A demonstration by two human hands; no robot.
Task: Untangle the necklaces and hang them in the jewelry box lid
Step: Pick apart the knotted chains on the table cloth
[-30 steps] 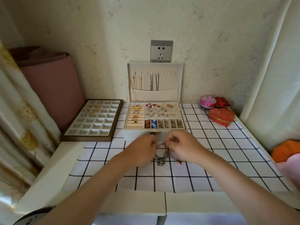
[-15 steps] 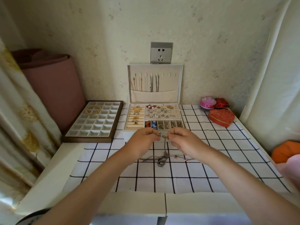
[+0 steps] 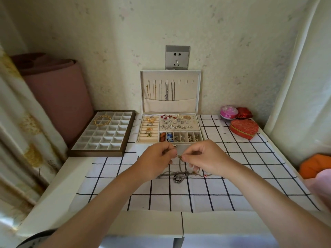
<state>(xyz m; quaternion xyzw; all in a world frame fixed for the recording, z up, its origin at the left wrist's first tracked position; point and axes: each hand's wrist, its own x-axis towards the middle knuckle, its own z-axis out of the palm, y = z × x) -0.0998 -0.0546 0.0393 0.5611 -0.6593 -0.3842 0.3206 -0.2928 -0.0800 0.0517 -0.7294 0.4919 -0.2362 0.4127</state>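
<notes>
Two hands: our left hand (image 3: pixel 157 158) and right hand (image 3: pixel 206 158) are almost touching just in front of the jewelry box (image 3: pixel 200 126). Both are pinching the same thin chain between thumb and forefinger, with the other fingers (image 3: pixel 192 152) loosely curled.
Tangle: the necklaces (image 3: pixel 180 173) are knotted up on the checked cloth (image 3: pixel 179 197) on the bench (image 3: pixel 71 176), right under our hands. One strand runs up to the pinch, and a ring pendant (image 3: pixel 177 178) lies flat at the bottom.
Feel: we'd guess featherlight, totally floppy and a bit slippery. The thin links look easy to kink or snap if yanked.
Where to hold: fingertips only, close to the knot, with a short stretch between the two pinches. We'd tease loops open, not pull. The pendant is probably the heaviest bit, so let it rest on the cloth.
Lid: the lid (image 3: pixel 189 92) stands upright against the wall with several chains (image 3: pixel 168 92) hanging on the left hooks. The right-hand hooks (image 3: pixel 186 81) look free.
Hanging: we'd carry each freed one by its clasp end.
</notes>
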